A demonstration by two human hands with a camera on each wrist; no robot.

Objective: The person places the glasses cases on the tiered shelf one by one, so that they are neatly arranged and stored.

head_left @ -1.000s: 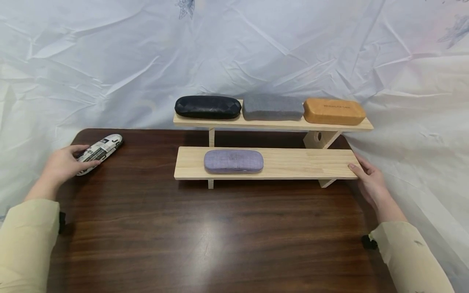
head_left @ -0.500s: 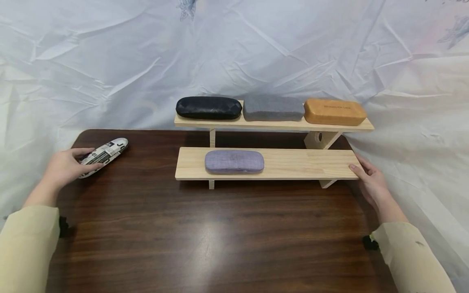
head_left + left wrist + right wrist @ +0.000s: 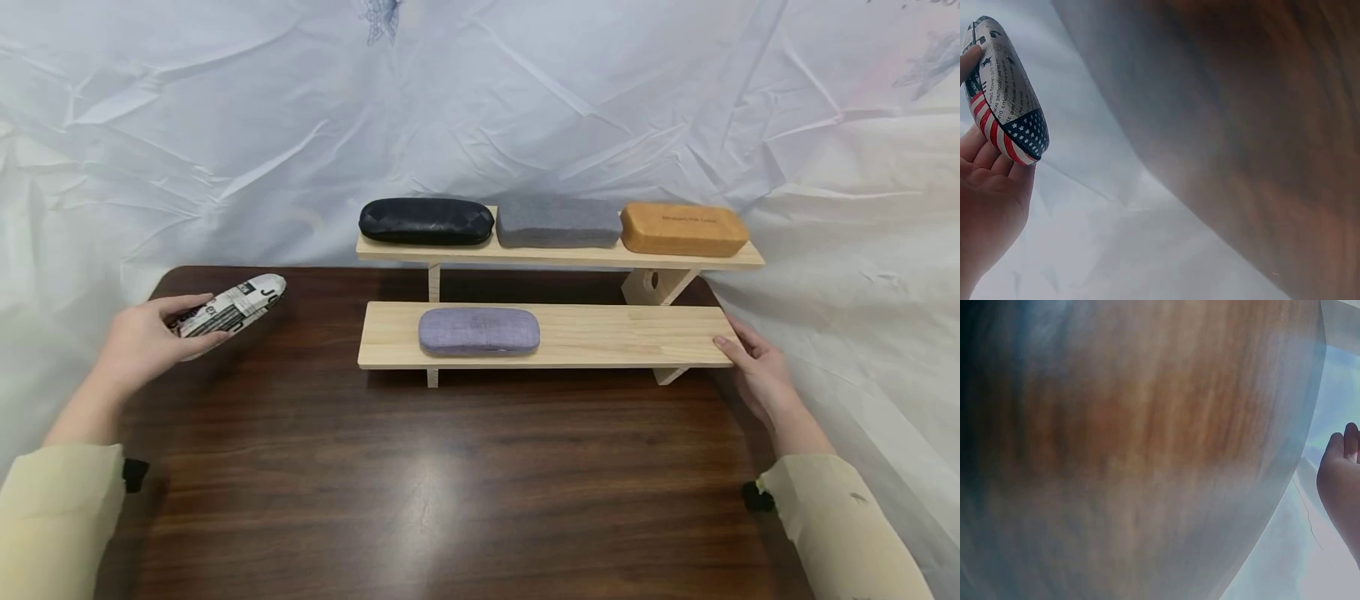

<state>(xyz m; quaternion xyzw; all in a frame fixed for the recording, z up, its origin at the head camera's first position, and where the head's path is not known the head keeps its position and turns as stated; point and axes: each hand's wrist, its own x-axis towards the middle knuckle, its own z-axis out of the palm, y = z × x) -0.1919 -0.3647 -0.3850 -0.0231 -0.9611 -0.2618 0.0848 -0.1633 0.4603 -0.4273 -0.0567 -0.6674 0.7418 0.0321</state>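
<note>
My left hand grips a glasses case with newspaper print, thumb on its near side and fingers on the far side, over the table's far left corner. In the left wrist view the case also shows a stars-and-stripes pattern at one end. With the thumb on top, my right hand holds the right end of the lower board of a two-tier wooden shelf; its other fingers are partly hidden behind the board's end. A lilac glasses case lies left of centre on that lower board.
On the upper board stand a black case, a grey case and a tan case in a row. Beneath everything is a dark brown wooden table. White cloth hangs behind and at both sides.
My left hand has moved a little to the right with the newspaper-print glasses case in its grip. The right hand and the shelf have stayed in place.
</note>
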